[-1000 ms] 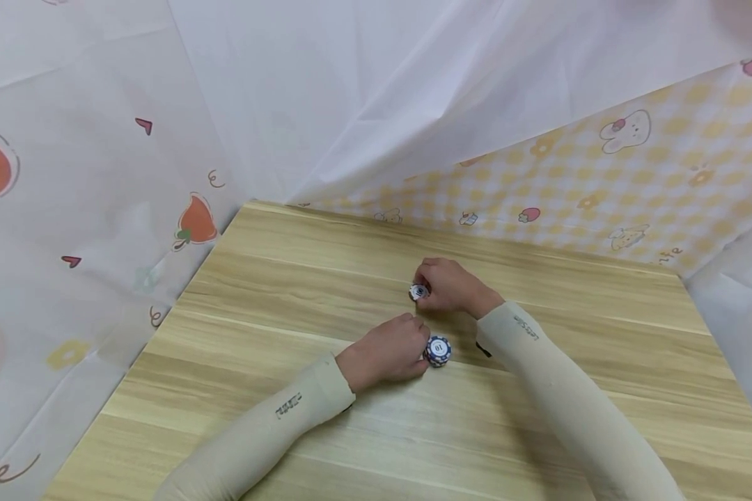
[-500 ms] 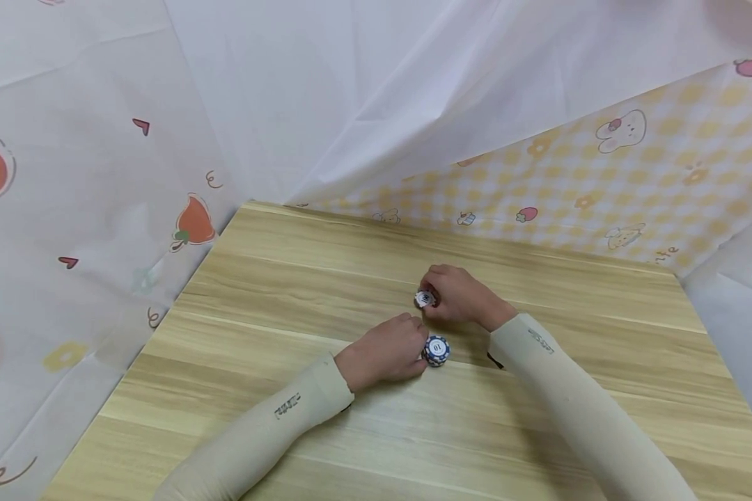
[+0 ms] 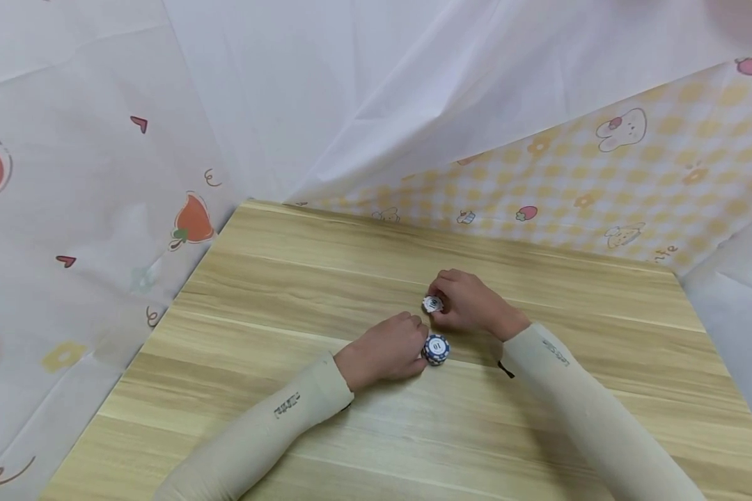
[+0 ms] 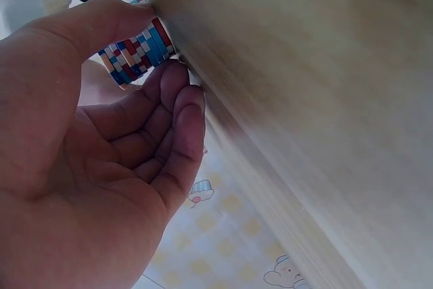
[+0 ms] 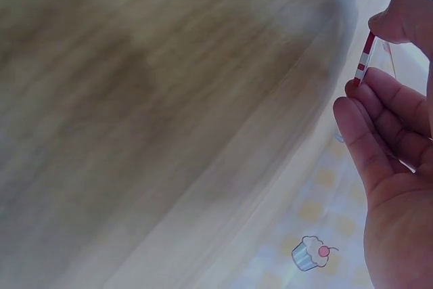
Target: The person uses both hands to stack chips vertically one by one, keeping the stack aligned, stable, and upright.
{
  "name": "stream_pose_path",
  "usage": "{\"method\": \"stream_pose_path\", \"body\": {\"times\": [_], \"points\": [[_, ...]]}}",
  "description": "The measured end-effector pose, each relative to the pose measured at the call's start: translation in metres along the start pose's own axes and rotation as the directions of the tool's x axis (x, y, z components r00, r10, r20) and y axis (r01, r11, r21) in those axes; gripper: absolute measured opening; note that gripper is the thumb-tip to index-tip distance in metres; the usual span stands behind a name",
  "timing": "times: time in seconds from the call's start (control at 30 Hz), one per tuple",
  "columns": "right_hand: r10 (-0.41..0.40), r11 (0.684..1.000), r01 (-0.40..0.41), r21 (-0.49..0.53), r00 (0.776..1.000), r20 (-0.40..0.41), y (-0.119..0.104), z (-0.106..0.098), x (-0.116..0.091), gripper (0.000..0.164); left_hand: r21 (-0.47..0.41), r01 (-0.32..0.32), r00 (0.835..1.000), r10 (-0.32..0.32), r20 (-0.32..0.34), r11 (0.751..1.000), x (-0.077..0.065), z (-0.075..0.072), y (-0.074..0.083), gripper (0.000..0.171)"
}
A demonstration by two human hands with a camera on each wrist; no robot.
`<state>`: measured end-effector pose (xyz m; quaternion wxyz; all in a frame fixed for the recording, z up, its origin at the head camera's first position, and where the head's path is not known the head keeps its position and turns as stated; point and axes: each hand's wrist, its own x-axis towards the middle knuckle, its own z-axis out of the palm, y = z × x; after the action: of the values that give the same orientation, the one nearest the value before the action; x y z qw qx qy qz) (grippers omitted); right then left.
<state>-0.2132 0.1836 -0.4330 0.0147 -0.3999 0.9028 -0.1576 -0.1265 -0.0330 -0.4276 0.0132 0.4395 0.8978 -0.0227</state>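
A short stack of poker chips stands on the wooden table, a blue-and-white chip marked 10 on top. My left hand holds this stack from its left side, thumb and curled fingers around it. In the left wrist view the chips show red, blue and white edges between thumb and fingertips. Just beyond the stack, my right hand pinches a single poker chip with a white face. The right wrist view shows that chip's red-and-white edge between thumb and fingers.
The wood-grain table runs back to a yellow checked cloth along its far side. A white printed sheet hangs at the left. Both forearms reach in from the near edge.
My right hand has moved right and nearer to me with the chip, closing on the far side of the stack. The left hand and the stack have stayed in place.
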Motion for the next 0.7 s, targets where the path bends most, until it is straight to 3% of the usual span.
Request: {"method": "stream_pose_path", "body": {"times": [0.33, 0.7], "points": [[-0.010, 1.000, 0.010, -0.010, 1.000, -0.019, 0.001, -0.001, -0.021, 0.030, -0.005, 0.003, 1.000, -0.003, -0.008, 1.000, 0.000, -0.001, 0.000, 0.037], [-0.021, 1.000, 0.022, 0.012, 0.998, -0.055, -0.003, -0.001, -0.040, 0.029, -0.067, 0.019, 1.000, -0.020, -0.018, 0.998, 0.001, 0.004, -0.001, 0.033]]}}
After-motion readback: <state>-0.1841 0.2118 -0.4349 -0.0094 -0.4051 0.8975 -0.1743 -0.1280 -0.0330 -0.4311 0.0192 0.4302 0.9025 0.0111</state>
